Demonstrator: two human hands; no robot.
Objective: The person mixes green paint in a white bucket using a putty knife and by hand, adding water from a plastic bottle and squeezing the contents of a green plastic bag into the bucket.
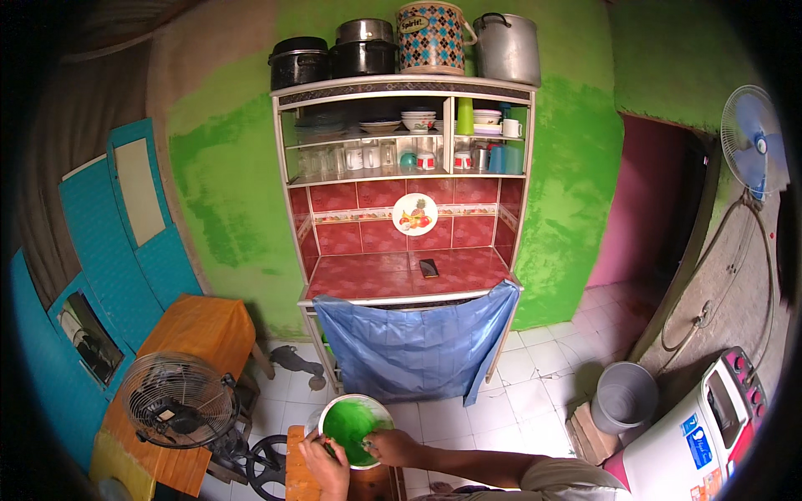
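A white bucket (351, 409) with bright green liquid (351, 423) inside stands at the lower middle, on or beside an orange wooden stool (298, 476). My left hand (324, 459) is closed at the bucket's near left rim; whether it grips only the rim or also a small object is unclear. My right hand (393, 448) reaches in from the right to the bucket's near right side, fingers closed round what looks like a thin stirring tool that dips into the green liquid. The tool's lower end is hidden in the liquid.
Ahead stands a tiled shelf unit (355, 284) with dishes, pots on top and blue cloth (418, 351) draped in front. At left are a floor fan (167, 405) and orange-covered table (200, 326); at right a grey bucket (622, 388), washing machine (656, 451), wall fan (748, 142) and doorway.
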